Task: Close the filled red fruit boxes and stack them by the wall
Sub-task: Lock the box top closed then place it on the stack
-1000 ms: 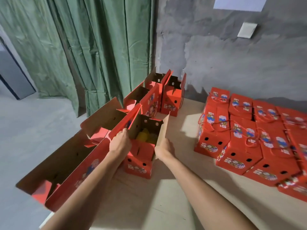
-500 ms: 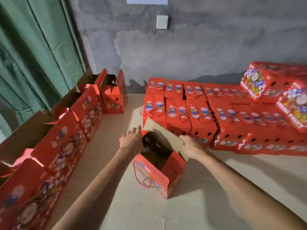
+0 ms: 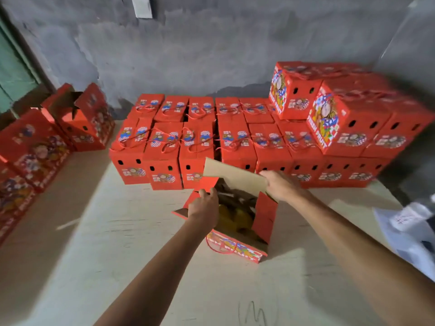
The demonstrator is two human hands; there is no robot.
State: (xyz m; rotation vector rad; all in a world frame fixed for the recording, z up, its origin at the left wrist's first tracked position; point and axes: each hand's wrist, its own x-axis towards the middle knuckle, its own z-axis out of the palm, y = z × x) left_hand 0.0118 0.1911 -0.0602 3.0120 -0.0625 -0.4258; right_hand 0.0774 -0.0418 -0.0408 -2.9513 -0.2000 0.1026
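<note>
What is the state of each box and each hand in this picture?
Front box: open, flaps up, yellow fruit inside.
Left hand: grips the box's left flap.
Right hand: grips the big brown flap.
Wall boxes: closed, in rows, some stacked.
Left boxes: open, flaps up.
</note>
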